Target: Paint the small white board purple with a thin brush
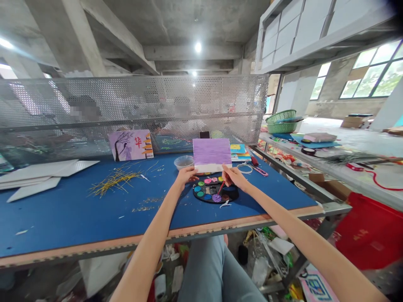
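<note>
While the red brush (221, 188) rests its tip at the purple well (216, 198) of the black palette (234, 196), the right hand (232, 175) grips its handle close to the lower right corner of the purple-painted card (211, 152). The left hand (186, 174) grasps that card by its lower left corner, painted face tilted up at the palette's far side. Because the bare white strip (208, 168) sits just over the open colours, a sagging wrist could smear it, and an overloaded brush might drip. Farther back, a knock could spill the clear bowl (183, 162), whose contents are unclear. The card hides part of the palette; whatever lies behind the perforated screen (135, 100) is blurred.
</note>
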The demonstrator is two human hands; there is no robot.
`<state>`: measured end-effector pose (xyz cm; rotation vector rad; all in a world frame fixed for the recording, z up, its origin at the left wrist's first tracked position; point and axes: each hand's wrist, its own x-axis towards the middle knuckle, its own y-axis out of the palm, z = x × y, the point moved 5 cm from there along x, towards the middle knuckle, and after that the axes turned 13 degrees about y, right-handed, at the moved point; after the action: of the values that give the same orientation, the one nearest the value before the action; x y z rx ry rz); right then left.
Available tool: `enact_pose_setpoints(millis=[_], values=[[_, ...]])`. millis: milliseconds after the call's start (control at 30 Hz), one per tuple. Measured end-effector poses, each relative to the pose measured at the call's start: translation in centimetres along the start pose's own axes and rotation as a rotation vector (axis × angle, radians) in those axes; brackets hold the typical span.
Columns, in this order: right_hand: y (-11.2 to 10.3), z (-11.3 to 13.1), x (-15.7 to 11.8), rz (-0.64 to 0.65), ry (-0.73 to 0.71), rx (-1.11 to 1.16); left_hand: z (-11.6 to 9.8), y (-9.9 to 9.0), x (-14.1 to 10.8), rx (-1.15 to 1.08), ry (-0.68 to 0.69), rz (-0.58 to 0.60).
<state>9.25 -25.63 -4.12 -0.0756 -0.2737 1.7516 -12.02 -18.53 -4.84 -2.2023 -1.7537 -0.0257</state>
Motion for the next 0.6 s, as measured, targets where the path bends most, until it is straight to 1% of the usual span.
enact_pose_setpoints(millis=[233,600], values=[[0.4,-0.16,0.02,0.049,-0.017,-0.006,0.14,0.07,0.03,0.009,0.003,0.007],[-0.08,0.26,-0.07,-0.055,-0.061,-0.029,0.34,0.07,0.23,0.014,-0.005,0.022]])
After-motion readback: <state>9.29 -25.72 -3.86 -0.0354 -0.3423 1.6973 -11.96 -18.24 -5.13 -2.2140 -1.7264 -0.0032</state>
